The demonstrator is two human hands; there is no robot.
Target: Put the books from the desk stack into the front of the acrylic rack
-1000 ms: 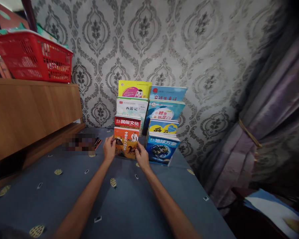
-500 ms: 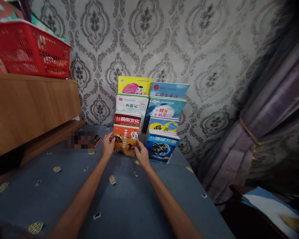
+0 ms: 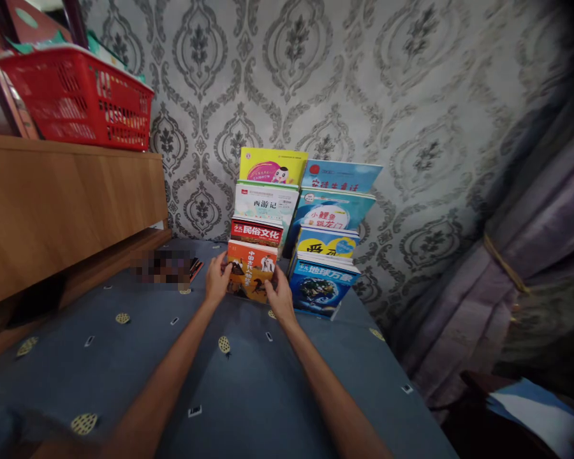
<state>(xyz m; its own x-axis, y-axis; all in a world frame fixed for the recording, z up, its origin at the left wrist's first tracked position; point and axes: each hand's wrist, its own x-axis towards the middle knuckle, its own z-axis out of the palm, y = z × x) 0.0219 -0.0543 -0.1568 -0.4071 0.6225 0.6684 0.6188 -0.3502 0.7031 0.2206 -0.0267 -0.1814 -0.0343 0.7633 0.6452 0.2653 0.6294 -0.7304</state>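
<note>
An orange picture book [image 3: 250,273] stands at the front of the left row of a tiered book display against the wall. My left hand [image 3: 217,280] grips its left edge and my right hand [image 3: 279,298] grips its right edge. Behind it rise a red-titled book [image 3: 257,232], a white book [image 3: 266,203] and a yellow book [image 3: 272,166]. The right row holds a blue earth book [image 3: 323,287] in front, with a yellow-and-blue book [image 3: 328,243] and two light blue books behind.
The books stand on a grey-blue cloth [image 3: 239,382] with small gold marks. A wooden cabinet [image 3: 67,204] runs along the left with a red basket [image 3: 79,102] on top. A purple curtain [image 3: 530,255] hangs at the right. Patterned wallpaper backs the scene.
The view has shifted a little, so the books sit further right in the picture. Both hands stay on the orange book's edges, which sits slightly more upright.
</note>
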